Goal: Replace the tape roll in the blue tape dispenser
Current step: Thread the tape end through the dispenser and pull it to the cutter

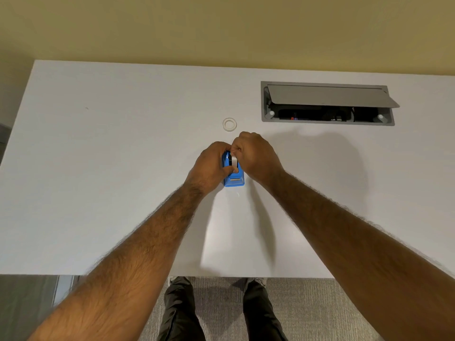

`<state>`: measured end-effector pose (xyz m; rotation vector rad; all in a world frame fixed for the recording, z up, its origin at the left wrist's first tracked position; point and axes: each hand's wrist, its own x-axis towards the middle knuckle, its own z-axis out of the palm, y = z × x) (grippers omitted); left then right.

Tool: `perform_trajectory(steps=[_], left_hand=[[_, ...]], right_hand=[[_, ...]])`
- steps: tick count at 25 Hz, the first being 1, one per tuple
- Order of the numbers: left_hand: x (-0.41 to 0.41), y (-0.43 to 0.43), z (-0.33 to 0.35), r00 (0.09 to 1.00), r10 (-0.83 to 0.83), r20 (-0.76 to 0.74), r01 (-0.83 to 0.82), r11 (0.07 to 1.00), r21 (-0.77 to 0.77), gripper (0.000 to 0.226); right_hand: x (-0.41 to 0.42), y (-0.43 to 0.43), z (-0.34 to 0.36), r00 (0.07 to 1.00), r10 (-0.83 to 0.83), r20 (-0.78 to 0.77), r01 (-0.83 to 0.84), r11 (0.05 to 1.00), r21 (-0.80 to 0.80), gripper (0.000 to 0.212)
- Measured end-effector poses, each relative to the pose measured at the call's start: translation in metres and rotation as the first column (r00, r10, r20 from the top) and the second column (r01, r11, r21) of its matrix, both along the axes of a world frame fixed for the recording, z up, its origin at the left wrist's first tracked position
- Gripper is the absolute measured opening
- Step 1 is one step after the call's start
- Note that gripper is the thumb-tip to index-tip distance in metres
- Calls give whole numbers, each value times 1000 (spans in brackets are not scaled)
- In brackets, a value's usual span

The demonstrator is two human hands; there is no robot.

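Observation:
The blue tape dispenser (234, 179) stands on the white desk (98, 168) near its middle, cutter end toward me. My left hand (211, 166) is wrapped around the dispenser's left side. My right hand (256, 156) is closed over the top right, its fingertips pinching a white tape roll (234, 160) that sits in the dispenser's slot; most of the roll is hidden by my fingers. A second, clear tape ring (229, 124) lies flat on the desk just beyond my hands, untouched.
A grey cable box (327, 103) with its lid propped up is set into the desk at the back right. The desk's near edge runs above my legs and the carpet. A yellow wall stands behind the desk.

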<state>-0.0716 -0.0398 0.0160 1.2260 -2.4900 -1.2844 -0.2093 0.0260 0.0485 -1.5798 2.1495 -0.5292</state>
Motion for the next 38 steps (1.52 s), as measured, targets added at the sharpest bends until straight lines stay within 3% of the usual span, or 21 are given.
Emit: perform_trajectory(steps=[5, 10, 15, 21, 24, 27, 32, 38], left_hand=[[0, 1, 0, 1000, -12, -13, 12, 1000, -28, 45], [1, 0, 2, 1000, -10, -20, 10, 1000, -11, 49], [1, 0, 3, 1000, -17, -13, 17, 1000, -18, 49], [0, -1, 1, 1000, -11, 3, 11, 1000, -10, 48], [0, -1, -1, 1000, -11, -1, 11, 1000, -14, 47], [1, -1, -3, 1000, -19, -9, 19, 1000, -21, 46], [2, -1, -4, 999, -23, -33, 22, 999, -30, 48], [2, -3, -5, 999, -34, -29, 33, 999, -40, 47]], right_hand=[[5, 1, 0, 999, 13, -41, -13, 1000, -12, 14], [-5, -2, -1, 995, -32, 96, 30, 999, 30, 21], [-13, -1, 4, 992, 13, 123, -22, 997, 73, 21], [-5, -5, 10, 973, 152, -172, -140, 987, 80, 17], [-2, -5, 11, 966, 155, -208, -140, 986, 86, 13], [0, -3, 10, 981, 116, -158, -109, 993, 51, 11], [-6, -5, 2, 998, 20, 54, -22, 999, 44, 21], [-14, -4, 6, 996, 77, 34, -80, 992, 101, 21]])
